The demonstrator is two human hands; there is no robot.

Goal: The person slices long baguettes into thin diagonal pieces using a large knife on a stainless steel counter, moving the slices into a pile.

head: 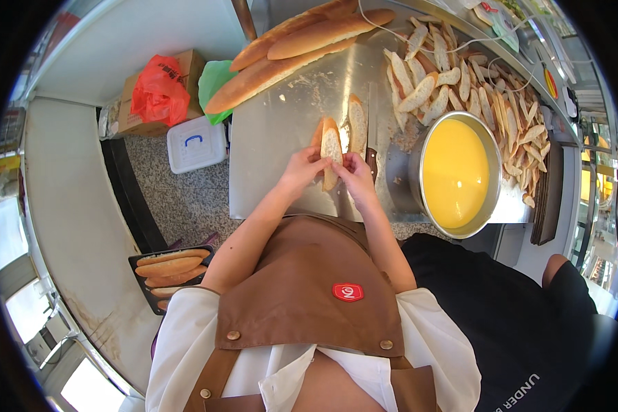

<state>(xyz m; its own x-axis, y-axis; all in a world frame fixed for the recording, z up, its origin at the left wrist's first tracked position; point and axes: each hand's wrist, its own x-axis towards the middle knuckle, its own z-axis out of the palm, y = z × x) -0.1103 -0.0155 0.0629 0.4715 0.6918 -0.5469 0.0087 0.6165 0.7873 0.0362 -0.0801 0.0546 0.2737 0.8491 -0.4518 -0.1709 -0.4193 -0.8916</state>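
Between the fingertips of my left hand [304,169] and my right hand [355,176] is a long slice of bread [331,149], its pale cut face up. Another piece of bread [317,133] lies against its left side. Just right of them, one more slice [357,123] rests on the steel table [268,170]. Beside that slice lies a bread knife [372,129], its blade pointing away from me and its brown handle near my right hand. A steel bowl [417,180] of yellow liquid stands further right.
Long loaves [288,62] lie at the back left; a large heap of bread slices [484,98] fills the back right, with a white cable over it. A person in black [474,288] is close on my right. A lidded white box [196,144] and a tray of rolls [170,268] are at left.
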